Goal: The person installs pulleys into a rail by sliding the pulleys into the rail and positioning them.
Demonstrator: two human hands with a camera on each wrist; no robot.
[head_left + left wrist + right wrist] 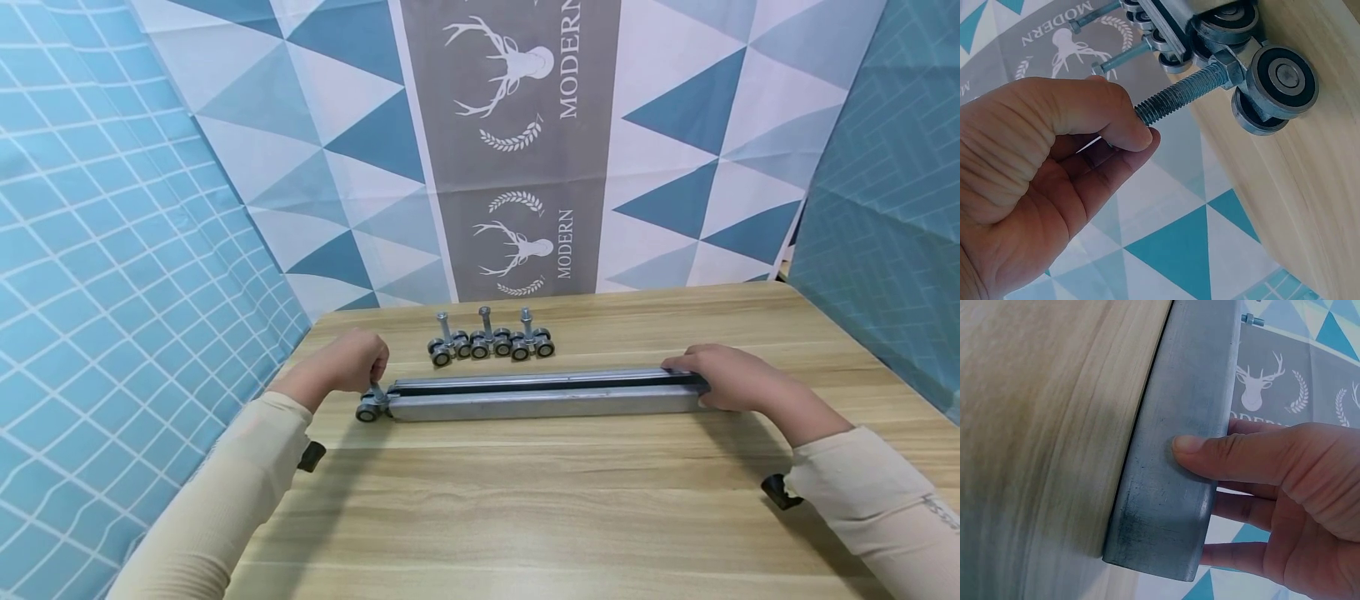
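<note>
A long galvanized steel channel track (540,406) lies across the wooden table with its slot facing up. At its left end is a roller trolley (367,412) with small bearing wheels. My left hand (348,360) pinches the tip of the trolley's threaded bolt (1182,94) between thumb and fingers. In the left wrist view, one wheel pair (1285,78) sits outside the track while the other is right at its open end. Over the track's right end, my right hand (731,379) grips it, thumb (1197,453) on the near side wall and fingers behind.
Behind the track, three more roller trolleys (489,340) stand in a row, bolts pointing up. The wooden table (525,500) reaches back to a patterned cloth backdrop (517,167). Blue tiled-pattern sheets (112,250) hang at the sides.
</note>
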